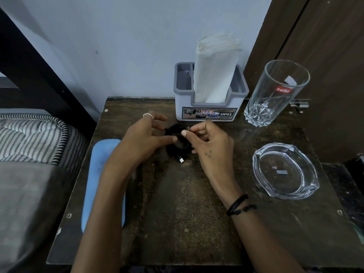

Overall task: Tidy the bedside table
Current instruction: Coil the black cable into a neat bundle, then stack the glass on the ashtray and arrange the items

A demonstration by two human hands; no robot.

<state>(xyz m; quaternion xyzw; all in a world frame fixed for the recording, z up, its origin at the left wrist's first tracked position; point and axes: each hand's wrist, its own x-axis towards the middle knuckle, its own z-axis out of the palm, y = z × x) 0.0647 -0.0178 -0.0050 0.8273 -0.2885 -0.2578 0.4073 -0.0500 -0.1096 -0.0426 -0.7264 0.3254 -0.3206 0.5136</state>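
Lying at eight o'clock on the bedside table (177, 213), a blue pad (104, 154) was partly hidden by the left forearm; a glass ashtray (285, 170) sat at four. At centre, the left hand (143, 140) held the coiled black cable (181, 147), fingers loosely spread, and the right hand (212, 148) pinched its plug. The hands covered much of the coil. A napkin holder (208, 113) stood at twelve and a tumbler (275, 91) at two.

Dim, soft indoor light leaves the dark bench (177, 213) murky, small highlights glint on the tumbler (275, 91), and wide-angle distortion bends the edges.
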